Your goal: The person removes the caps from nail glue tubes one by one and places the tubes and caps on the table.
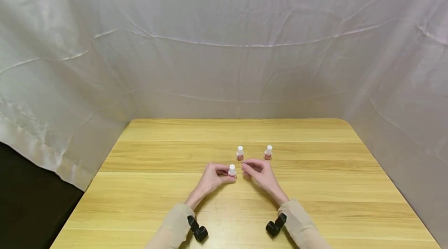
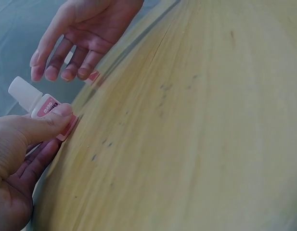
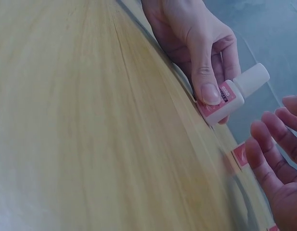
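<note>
Your left hand [image 1: 214, 177] pinched the bottle [image 1: 232, 171] upright between thumb and fingers, on or just above the table [image 1: 168, 202], while your right hand [image 1: 260, 173] hung just beside it, fingers loosely bent and empty. A slack pinch or a brush from those free fingers could have tipped it — and a second bottle [image 1: 240, 153] and third bottle [image 1: 268, 152] stood just beyond, liable to be knocked by any forward reach.

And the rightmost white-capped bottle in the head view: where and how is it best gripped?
Probably by the rightmost bottle's pink-labelled body, below the narrower white cap, pinched between the right hand's thumb and fingers, coming from its right: it stands upright, and the neighbouring bottle is on its left.
</note>
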The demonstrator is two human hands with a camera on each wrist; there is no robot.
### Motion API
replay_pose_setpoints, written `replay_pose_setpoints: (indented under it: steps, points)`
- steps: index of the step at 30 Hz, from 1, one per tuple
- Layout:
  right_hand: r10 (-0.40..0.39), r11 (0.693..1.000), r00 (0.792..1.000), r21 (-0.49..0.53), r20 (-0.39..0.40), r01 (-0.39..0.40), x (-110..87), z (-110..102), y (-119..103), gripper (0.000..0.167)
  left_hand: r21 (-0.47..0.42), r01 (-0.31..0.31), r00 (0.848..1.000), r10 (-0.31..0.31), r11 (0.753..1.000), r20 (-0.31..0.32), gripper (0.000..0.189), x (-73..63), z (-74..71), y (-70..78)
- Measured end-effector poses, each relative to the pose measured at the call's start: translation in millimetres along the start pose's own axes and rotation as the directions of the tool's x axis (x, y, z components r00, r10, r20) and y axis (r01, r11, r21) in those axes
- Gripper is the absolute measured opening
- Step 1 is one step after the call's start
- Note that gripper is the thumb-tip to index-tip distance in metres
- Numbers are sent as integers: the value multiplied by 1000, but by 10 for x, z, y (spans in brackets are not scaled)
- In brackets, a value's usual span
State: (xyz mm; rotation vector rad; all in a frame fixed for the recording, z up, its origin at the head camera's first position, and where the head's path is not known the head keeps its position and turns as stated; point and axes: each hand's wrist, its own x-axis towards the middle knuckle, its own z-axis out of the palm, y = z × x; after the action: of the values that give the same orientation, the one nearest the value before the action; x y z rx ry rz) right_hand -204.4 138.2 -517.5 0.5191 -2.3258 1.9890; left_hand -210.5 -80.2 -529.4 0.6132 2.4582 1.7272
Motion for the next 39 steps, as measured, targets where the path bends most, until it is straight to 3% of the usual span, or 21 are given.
replay_pose_setpoints:
  steps: [5,12,20,24,31,39]
  points:
    - [-2,999,1000,-47,0,2,-3,22,-32,24,-2,-3,1000,3,1000,-16,24,-7,27,32]
    - [-23,998,1000,-51,16,24,-3,63,-49,20,-24,21,1000,-22,999,-11,23,-89,-5,352]
    - [-37,998,998,-52,44,40,9,104,-72,21,-20,11,1000,-11,1000,-5,23,-94,-20,386]
    - [-29,998,998,-49,57,32,16,127,-90,21,-8,7,1000,-7,1000,-1,23,-69,-10,327]
    - [-42,998,997,-53,70,46,40,163,-109,20,17,-7,1000,7,1000,-8,24,2,34,58]
    - [-67,992,995,-101,77,75,64,186,-119,20,-7,-17,1000,17,1000,10,24,4,9,20]
